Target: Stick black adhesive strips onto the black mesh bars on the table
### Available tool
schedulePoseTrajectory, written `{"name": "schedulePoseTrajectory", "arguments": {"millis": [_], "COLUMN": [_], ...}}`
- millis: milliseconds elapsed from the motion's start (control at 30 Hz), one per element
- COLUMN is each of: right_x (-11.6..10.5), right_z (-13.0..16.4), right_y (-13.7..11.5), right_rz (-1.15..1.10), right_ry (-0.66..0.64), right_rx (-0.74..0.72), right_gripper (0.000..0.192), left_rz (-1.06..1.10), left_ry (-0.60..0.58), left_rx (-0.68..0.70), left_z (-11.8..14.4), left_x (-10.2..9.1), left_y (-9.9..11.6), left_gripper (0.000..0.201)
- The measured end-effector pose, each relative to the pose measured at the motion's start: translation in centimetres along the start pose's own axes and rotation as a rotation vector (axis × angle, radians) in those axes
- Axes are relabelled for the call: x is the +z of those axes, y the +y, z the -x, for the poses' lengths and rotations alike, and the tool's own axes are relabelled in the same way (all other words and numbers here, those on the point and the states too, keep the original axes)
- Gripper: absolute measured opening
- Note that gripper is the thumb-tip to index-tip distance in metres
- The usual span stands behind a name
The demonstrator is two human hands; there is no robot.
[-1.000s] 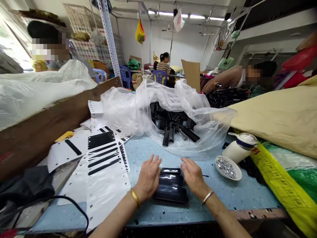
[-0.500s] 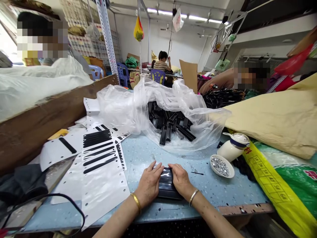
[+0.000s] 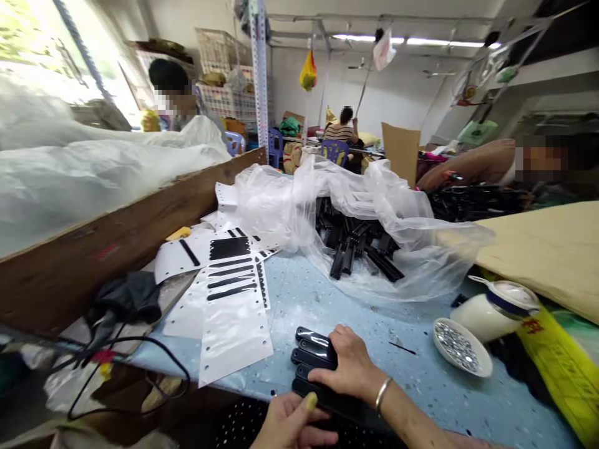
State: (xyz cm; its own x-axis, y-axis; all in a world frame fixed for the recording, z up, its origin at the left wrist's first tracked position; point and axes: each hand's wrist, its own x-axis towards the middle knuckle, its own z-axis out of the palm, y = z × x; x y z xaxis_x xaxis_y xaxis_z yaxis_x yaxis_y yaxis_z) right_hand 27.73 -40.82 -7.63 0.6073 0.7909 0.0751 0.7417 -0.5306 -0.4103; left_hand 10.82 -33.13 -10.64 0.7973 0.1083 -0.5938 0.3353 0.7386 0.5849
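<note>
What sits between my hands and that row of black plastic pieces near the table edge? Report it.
Nothing visible. The right hand already lies flat on the black pieces, and the left hand touches the nearest one at the table edge.

Your left hand (image 3: 287, 424) has dropped off the stack of black plastic parts (image 3: 313, 365) to the near table edge, thumb up against its front. Your right hand (image 3: 349, 371) now lies flat on top. View has swung left.

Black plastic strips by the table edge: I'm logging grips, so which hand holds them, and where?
The right hand presses flat on top of the black strips; the left hand pinches their near edge.
</note>
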Motion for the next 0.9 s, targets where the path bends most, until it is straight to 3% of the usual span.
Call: {"name": "schedulePoseTrajectory", "arguments": {"millis": [200, 267, 367, 500, 600, 733, 900], "right_x": [-0.3, -0.2, 0.4, 0.9, 0.9, 0.3, -0.4], "right_z": [-1.0, -2.0, -2.7, -2.1, -1.4, -1.1, -0.7], "right_y": [0.0, 0.5, 0.4, 0.0, 0.4, 1.2, 0.5], "right_rz": [-0.117, -0.201, -0.293, -0.468, -0.516, -0.519, -0.616], "right_ry": [-0.190, -0.292, -0.304, -0.258, -0.178, -0.089, -0.148], "right_rx": [0.099, 0.138, 0.122, 0.128, 0.188, 0.281, 0.295], "right_gripper": [0.044, 0.042, 0.045, 0.044, 0.042, 0.039, 0.036], "left_rz": [-0.009, -0.042, -0.090, -0.202, -0.179, -0.076, -0.012], "left_ry": [-0.099, -0.039, 0.085, 0.181, 0.151, 0.096, 0.143], "left_rx": [0.176, 0.287, 0.426, 0.399, 0.408, 0.349, 0.275], "left_z": [2.6, 3.0, 2.4, 1.3, 2.1, 4.1, 4.0], "left_x": [1.3, 1.6, 1.9, 2.2, 1.9, 1.2, 1.3], "left_y": [1.6, 2.5, 4.3, 5.8, 6.0, 5.0, 3.2], "left_gripper": [0.055, 0.045, 0.039, 0.040, 0.035, 0.028, 0.040]}}
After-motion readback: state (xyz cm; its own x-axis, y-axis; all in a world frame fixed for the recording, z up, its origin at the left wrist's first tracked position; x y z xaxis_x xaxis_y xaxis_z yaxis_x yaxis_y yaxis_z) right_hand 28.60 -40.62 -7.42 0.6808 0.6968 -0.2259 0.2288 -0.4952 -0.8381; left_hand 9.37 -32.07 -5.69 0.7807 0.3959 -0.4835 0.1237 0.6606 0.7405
